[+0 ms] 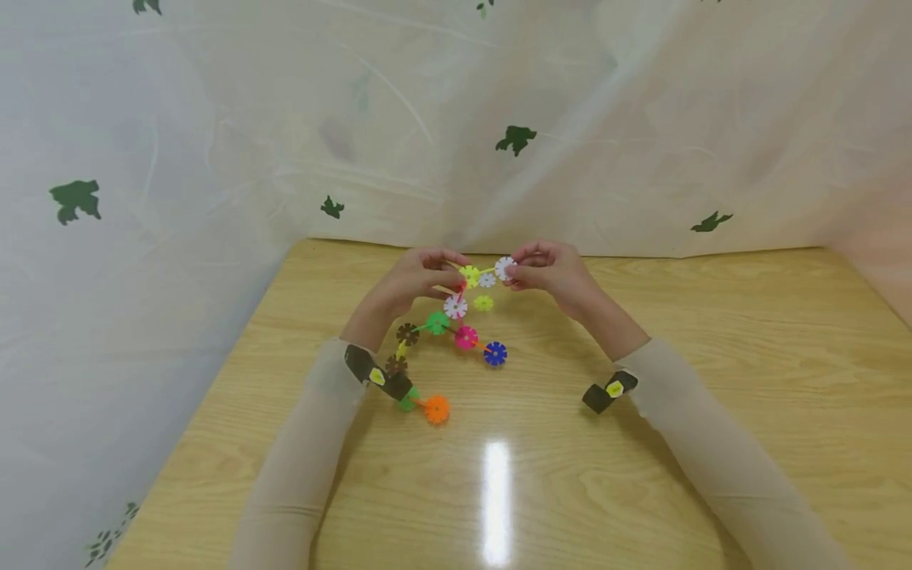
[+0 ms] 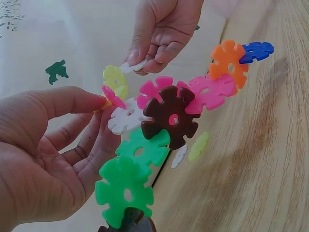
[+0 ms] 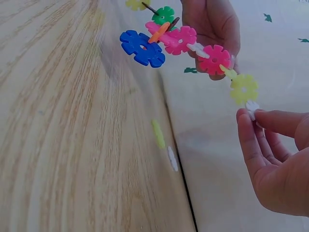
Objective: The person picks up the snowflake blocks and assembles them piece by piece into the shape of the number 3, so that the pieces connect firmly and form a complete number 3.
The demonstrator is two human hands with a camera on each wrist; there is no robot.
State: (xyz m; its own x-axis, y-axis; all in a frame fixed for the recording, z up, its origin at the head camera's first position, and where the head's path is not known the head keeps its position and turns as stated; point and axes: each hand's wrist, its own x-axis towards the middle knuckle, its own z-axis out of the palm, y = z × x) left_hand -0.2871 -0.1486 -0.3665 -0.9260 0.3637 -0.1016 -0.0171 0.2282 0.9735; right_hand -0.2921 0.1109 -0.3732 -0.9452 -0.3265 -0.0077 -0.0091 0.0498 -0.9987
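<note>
My left hand (image 1: pixel 416 279) pinches a chain of plastic snowflake discs near its far end, thumb at a red-pink disc (image 2: pixel 114 96) beside a yellow one (image 1: pixel 469 276). Between thumb and fingertips, my right hand (image 1: pixel 552 267) holds a white snowflake disc (image 1: pixel 505 268), whose edge meets a yellow disc (image 3: pixel 244 89) of the chain. From the left hand the linked discs run back in a branching line, through green (image 1: pixel 438 322), brown (image 1: pixel 408 334) and pink (image 1: pixel 466 338). A blue disc (image 1: pixel 495 353) ends one branch, an orange disc (image 1: pixel 437 409) another. The left wrist strap partly hides the chain.
On the wooden table (image 1: pixel 712 380) lie a loose yellow disc (image 1: pixel 484 303) and a loose white disc (image 1: pixel 488 280), just beyond the chain. A pale curtain (image 1: pixel 427 119) with green leaf shapes hangs along the table's back edge and left side.
</note>
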